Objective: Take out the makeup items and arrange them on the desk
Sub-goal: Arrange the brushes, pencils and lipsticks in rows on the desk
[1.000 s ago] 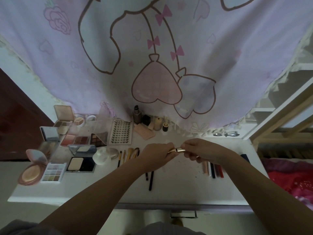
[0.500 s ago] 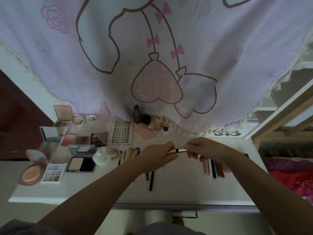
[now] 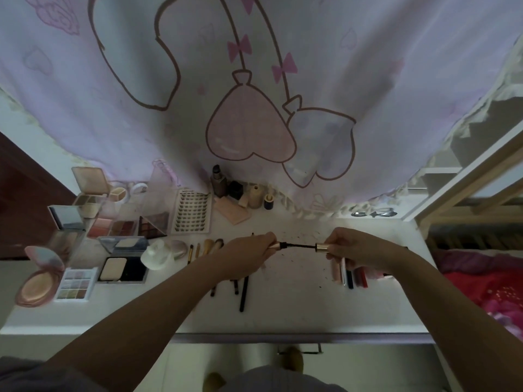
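The gold mascara tube (image 3: 274, 245) is gripped in the curled fingers of the left hand (image 3: 245, 257), only its neck end being seen. The gold cap (image 3: 323, 247) is pinched by the right hand (image 3: 355, 249), and the dark wand (image 3: 300, 245) is drawn out between them. Both parts are held level above the white surface (image 3: 297, 304), between the brushes (image 3: 210, 247) and the row of pencils (image 3: 351, 274).

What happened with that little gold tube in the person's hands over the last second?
The hands drew apart: the right hand pulled the gold cap with its dark wand rightward out of the gold mascara tube, which the left hand grips. The palettes and brushes on the white desk stayed put.
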A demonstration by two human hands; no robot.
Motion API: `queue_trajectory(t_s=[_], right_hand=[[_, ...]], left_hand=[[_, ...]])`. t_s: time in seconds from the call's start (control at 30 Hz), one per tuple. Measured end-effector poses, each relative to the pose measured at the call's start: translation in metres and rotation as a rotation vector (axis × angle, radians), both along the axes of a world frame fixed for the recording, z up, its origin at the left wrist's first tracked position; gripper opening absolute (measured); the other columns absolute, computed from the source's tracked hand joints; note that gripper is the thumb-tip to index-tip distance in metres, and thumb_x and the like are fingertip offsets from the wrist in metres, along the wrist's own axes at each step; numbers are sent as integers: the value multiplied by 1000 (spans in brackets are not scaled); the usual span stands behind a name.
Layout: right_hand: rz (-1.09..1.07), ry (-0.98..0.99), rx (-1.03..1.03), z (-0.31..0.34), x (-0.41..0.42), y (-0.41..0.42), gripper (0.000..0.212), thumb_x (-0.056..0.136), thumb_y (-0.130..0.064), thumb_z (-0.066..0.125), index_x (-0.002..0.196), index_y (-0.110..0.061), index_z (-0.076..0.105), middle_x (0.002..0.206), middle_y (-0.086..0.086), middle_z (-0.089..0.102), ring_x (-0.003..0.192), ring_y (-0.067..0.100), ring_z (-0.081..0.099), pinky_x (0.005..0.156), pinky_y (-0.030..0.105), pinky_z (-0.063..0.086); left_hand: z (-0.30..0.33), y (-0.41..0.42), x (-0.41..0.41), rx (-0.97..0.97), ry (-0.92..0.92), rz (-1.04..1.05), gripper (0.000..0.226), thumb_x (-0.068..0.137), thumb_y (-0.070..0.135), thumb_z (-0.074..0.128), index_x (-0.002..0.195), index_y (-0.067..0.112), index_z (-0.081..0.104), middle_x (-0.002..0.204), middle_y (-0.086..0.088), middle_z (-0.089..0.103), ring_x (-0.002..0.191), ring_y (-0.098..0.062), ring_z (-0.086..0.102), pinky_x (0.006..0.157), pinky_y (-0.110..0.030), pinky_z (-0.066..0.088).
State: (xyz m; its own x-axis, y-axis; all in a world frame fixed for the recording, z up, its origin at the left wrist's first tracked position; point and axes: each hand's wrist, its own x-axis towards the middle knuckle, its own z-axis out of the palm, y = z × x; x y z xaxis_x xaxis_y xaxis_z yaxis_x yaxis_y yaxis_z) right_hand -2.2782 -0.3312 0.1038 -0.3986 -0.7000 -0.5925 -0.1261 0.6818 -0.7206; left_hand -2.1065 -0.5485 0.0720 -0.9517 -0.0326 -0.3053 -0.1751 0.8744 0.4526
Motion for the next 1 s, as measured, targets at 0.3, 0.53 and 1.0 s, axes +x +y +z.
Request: queue_trajectory(t_s=[0.3, 0.53, 1.0], right_hand=[[-333, -230, -61, -40, 14, 8, 14, 97, -19, 49, 103, -17, 60, 96, 8, 61, 81, 17, 61, 60, 27, 53], [-452, -73, 75, -81, 80, -28, 12, 99, -24, 40, 108, -15, 41, 90, 6, 62, 70, 15, 60, 53, 26, 49], [8, 452, 367, -116, 124, -105, 22, 99, -38, 29, 91, -18, 33, 92, 6, 63, 78, 24, 60, 54, 29, 32]], left_hand=[[-27, 20, -15, 224, -12, 500, 21, 99, 37, 36, 93, 17, 43, 81, -1, 56, 69, -16, 54, 61, -27, 41], [-65, 46, -28, -132, -106, 669, 42, 94, 48, 38, 85, 12, 58, 93, -8, 60, 91, -25, 56, 81, -38, 48], [-95, 7, -14, -403, -63, 416, 48, 94, 53, 35, 104, 13, 59, 111, -7, 56, 108, -27, 47, 89, -39, 36]])
